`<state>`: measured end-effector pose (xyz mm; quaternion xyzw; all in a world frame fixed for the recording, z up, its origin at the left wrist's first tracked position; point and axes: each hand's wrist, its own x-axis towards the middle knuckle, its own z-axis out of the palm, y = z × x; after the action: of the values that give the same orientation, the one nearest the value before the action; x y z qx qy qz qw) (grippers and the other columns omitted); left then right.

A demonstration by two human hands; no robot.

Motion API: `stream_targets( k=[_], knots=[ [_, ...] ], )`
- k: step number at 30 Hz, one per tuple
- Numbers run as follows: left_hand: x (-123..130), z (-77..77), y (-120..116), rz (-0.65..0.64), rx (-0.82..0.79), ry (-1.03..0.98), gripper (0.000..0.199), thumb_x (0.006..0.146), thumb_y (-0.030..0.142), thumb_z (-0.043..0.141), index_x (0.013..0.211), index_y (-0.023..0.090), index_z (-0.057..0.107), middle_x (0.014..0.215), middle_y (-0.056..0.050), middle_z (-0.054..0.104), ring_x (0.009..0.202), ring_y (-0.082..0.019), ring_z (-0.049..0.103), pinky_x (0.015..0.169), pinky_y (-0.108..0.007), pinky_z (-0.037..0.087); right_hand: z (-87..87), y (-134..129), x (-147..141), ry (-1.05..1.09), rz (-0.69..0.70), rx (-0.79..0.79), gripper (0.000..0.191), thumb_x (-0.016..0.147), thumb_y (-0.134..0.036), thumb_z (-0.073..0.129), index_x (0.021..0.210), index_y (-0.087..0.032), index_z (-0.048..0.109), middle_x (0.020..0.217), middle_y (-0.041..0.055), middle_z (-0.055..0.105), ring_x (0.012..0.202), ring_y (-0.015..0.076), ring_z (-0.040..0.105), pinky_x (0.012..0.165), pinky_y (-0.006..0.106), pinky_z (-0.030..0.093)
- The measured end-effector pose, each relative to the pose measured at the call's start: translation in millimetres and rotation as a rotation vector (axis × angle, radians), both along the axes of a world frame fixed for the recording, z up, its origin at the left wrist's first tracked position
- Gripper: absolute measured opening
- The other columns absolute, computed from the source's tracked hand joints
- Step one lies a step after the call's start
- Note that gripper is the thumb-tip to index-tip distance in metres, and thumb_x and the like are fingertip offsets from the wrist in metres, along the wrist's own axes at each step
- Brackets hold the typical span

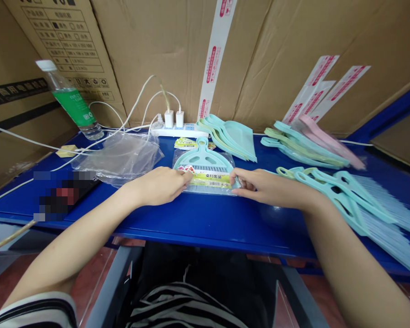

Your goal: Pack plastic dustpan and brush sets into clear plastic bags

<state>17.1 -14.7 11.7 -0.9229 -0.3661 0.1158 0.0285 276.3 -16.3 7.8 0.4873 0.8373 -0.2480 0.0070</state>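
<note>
A mint-green hand brush (202,155) lies flat in a clear plastic bag (210,189) on the table in front of me. Across its bristles sits a yellow-and-white label card (210,178) with printed characters. My left hand (164,186) closes on the left edge of the bag, fingertips at the card's left end. At the right edge, my right hand (254,184) pinches the bag between thumb and curled fingers. Whether a dustpan lies under the brush I cannot tell. Another label card (186,143) lies just behind.
Mint dustpans (237,136) lean behind the bag. More dustpans (307,148) and several loose brushes (345,196) lie at right. Clear bags (123,155), a water bottle (73,105) and white cables stand or lie left. A power strip (181,130) runs along the cardboard wall (171,50).
</note>
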Motion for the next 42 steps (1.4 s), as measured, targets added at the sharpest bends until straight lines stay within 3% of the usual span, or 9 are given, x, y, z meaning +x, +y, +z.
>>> stream_targets(
  k=[42],
  knots=[
    [-1.3,-1.7,0.2,-0.014,0.019,-0.019,0.020,0.097,0.021,0.034,0.101,0.016,0.052,0.089,-0.008,0.071,0.070,-0.020,0.067,0.060,-0.030,0.044,0.0,0.0,1.1,0.007,0.020,0.011,0.020,0.088,-0.044,0.044,0.090,-0.025,0.045,0.064,-0.0018,0.055,0.058,0.0175,0.051,0.056,0.030,0.036]
  ],
)
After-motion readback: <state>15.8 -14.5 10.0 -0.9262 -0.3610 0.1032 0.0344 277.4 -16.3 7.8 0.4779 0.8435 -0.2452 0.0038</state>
